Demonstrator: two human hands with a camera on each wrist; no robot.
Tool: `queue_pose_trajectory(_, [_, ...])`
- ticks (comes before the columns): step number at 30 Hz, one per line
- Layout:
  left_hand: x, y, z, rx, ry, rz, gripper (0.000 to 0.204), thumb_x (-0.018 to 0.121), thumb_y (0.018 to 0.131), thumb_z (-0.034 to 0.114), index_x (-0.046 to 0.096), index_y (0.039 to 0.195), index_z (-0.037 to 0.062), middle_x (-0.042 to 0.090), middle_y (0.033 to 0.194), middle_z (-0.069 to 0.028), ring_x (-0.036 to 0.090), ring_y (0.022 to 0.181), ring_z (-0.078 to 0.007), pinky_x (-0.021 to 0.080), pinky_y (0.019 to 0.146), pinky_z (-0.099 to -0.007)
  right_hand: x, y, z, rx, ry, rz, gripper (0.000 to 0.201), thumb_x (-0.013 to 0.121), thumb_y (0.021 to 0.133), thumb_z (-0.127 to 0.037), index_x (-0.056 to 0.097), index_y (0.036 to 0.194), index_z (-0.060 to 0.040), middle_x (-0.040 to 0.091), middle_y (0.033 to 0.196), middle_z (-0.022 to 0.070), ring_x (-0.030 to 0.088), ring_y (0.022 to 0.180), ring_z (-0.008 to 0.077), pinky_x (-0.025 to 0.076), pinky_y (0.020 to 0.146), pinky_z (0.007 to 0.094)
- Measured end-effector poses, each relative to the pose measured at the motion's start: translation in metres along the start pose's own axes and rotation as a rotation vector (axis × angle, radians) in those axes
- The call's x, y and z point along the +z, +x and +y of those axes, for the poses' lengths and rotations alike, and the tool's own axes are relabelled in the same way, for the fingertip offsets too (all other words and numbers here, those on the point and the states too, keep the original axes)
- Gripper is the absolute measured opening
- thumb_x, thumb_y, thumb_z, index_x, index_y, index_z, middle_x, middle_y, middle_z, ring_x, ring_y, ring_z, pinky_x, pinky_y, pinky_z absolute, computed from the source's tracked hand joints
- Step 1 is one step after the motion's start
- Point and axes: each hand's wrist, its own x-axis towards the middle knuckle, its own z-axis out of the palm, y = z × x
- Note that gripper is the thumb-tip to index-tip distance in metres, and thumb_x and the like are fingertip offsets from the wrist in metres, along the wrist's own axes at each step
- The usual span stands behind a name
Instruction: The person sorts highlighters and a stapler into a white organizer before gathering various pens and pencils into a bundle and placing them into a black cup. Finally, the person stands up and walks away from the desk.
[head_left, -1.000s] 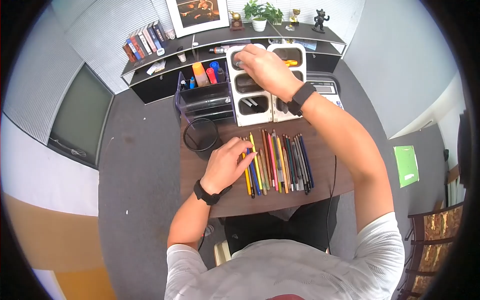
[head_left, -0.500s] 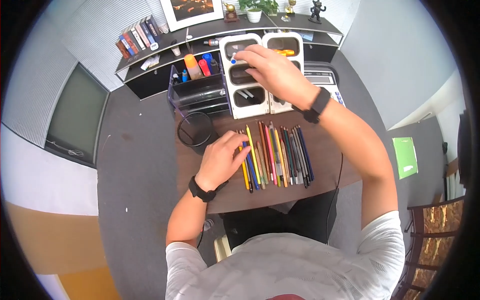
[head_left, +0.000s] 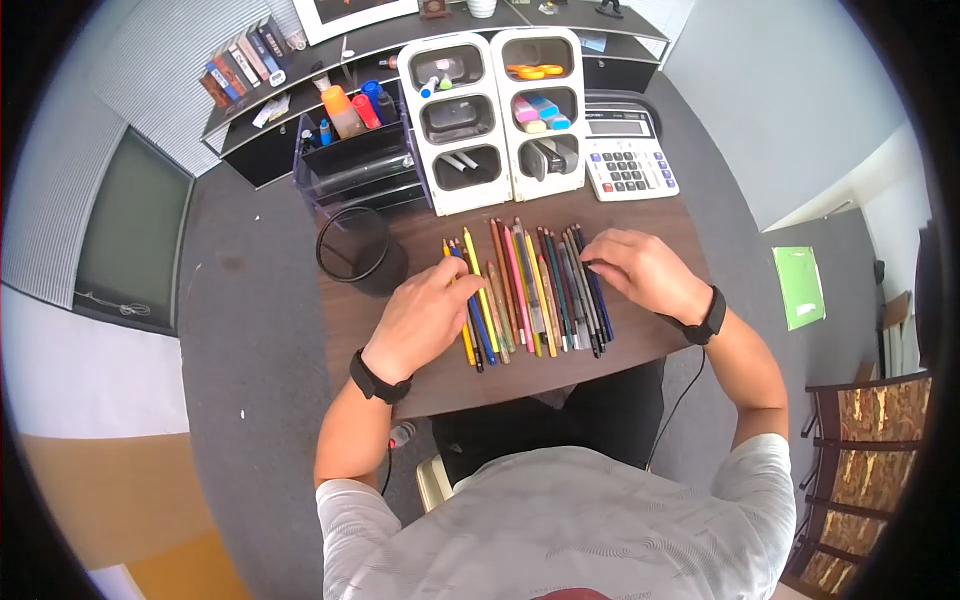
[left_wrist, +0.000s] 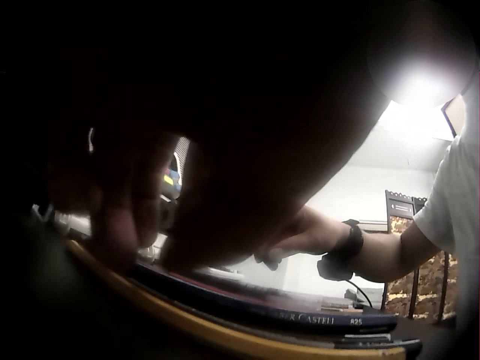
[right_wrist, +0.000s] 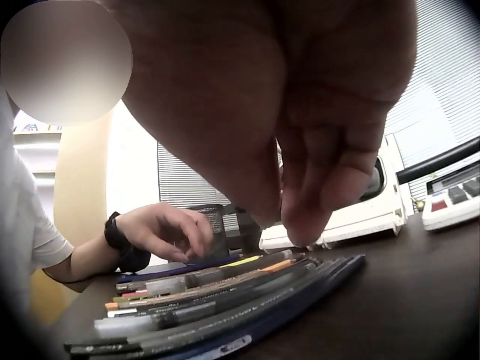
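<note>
A row of colored pencils (head_left: 520, 290) lies side by side on the brown table, running from yellow and blue at the left to dark ones at the right. My left hand (head_left: 425, 308) rests over the left end, fingertips at the yellow and blue pencils. Above the dark pencils (head_left: 592, 290) at the other end is my right hand (head_left: 645, 272), its fingers bent downward with nothing seen between them. In the left wrist view a dark blue pencil (left_wrist: 300, 317) with lettering lies beneath the left fingers.
A black mesh pen cup (head_left: 352, 245) stands left of the pencils. Behind are a dark desk organizer (head_left: 355, 165) with markers and two white drawer units (head_left: 470, 205) holding markers, orange scissors (head_left: 535, 71), erasers (head_left: 540, 112) and a stapler (head_left: 545, 158). A calculator (head_left: 630, 170) sits at the right.
My right hand has left the upper drawer compartment, where a blue-ended marker now lies, and come down to the right end of the pencils. The left hand stays at the left end.
</note>
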Motion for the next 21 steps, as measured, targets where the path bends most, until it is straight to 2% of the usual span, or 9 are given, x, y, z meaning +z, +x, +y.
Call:
queue_pose_trajectory(5, [0.000,0.009,0.012,0.188,-0.022,0.019,0.028,0.073,0.090,0.008,0.071,0.117,0.0072,0.065,0.115,-0.0083,0.068,0.100,-0.0327,0.056,0.086,-0.0448,0.003,-0.020,0.000,0.031,0.030,-0.028,0.021,0.072,0.089,0.001,0.070,0.110,-0.0019,0.069,0.108,0.0141,0.068,0.100,0.0382,0.057,0.086,0.0461])
queue_pose_trajectory(13, [0.012,0.023,0.028,0.280,0.110,-0.095,0.031,0.071,0.090,0.011,0.070,0.121,0.0099,0.064,0.123,-0.0060,0.065,0.104,-0.0285,0.053,0.091,-0.0419,0.013,-0.041,-0.009,0.017,0.050,-0.015,0.025,0.076,0.087,-0.002,0.069,0.111,-0.0051,0.066,0.111,0.0118,0.068,0.101,0.0362,0.057,0.086,0.0461])
queue_pose_trajectory(19, [0.018,0.034,0.040,0.391,0.245,-0.160,0.027,0.063,0.091,0.012,0.069,0.118,0.0102,0.062,0.130,-0.0045,0.062,0.109,-0.0245,0.051,0.094,-0.0389,0.018,-0.044,-0.020,-0.152,0.021,-0.043,0.031,0.077,0.082,-0.007,0.070,0.112,-0.0081,0.063,0.109,0.0093,0.067,0.101,0.0332,0.056,0.089,0.0462])
queue_pose_trajectory(21, [0.020,0.037,0.043,0.407,0.268,-0.177,0.025,0.062,0.091,0.012,0.068,0.115,0.0099,0.062,0.131,-0.0045,0.062,0.111,-0.0242,0.050,0.095,-0.0383,0.021,-0.043,-0.022,-0.194,-0.031,-0.083,0.034,0.078,0.077,-0.009,0.071,0.110,-0.0092,0.062,0.110,0.0086,0.066,0.098,0.0305,0.055,0.088,0.0430])
